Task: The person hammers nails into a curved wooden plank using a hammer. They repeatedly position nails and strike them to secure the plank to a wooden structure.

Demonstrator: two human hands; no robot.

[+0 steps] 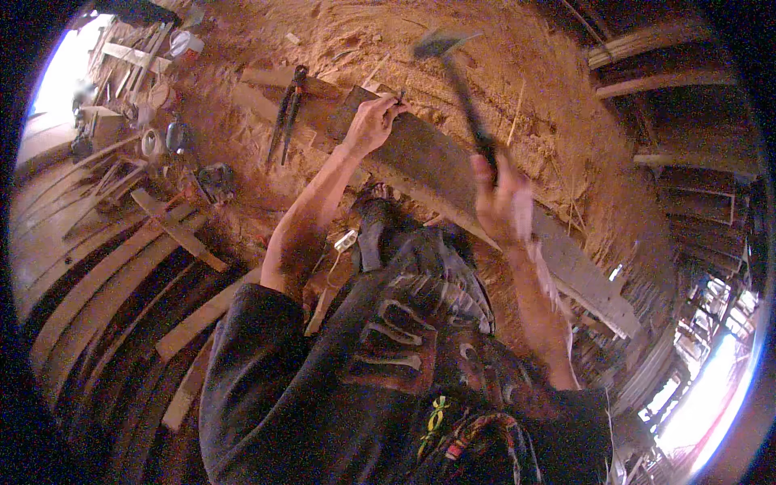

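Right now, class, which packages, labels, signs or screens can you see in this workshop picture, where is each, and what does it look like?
Container: top left on the sawdust floor, a round white tub or can, contents unclear.
Rolls: far left among the wooden strips, pale rings, perhaps tape.
No signs or screens show.

the long plank (pixel 453 174) is rough, weathered grey wood. the hammer (pixel 461 77) has a dull dark metal head. the pincers (pixel 287 113) are matt dark metal. the ground (pixel 517 48) is dusty reddish earth.

Dirt floor (pixel 501 48) with plank (pixel 436 166), pincers (pixel 287 109), laths (pixel 174 230)
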